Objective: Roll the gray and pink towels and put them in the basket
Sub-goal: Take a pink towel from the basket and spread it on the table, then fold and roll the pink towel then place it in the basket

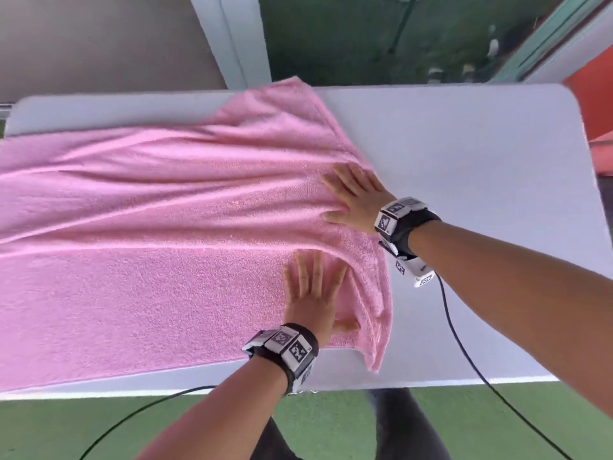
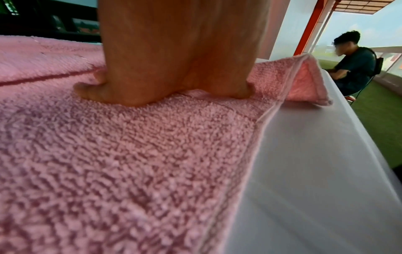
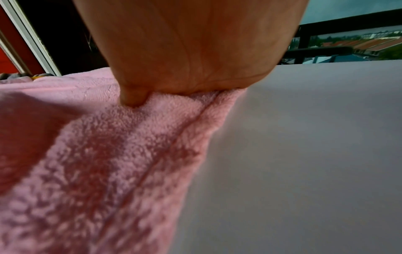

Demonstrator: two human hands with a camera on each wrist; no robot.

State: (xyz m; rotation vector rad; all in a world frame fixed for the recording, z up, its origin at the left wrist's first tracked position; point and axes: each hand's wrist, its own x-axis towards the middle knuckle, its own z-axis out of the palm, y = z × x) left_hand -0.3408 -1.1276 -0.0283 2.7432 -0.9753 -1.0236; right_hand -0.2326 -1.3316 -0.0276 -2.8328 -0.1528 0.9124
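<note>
Pink towel lies spread over the white counter, with wrinkles, under both hands. Left hand presses flat on it with fingers straight and spread, near the towel's right edge. Right hand is just beyond the left one, also flat with spread fingers, on the same edge. Beside the right hand the counter is bare

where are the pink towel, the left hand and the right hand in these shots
pink towel [image 1: 149, 234]: head view, on the flat middle of the cloth spread on the table.
left hand [image 1: 311, 293]: head view, on the back of the hand, pressed flat on the towel.
right hand [image 1: 356, 202]: head view, on the back of the hand at the towel's edge.
</note>
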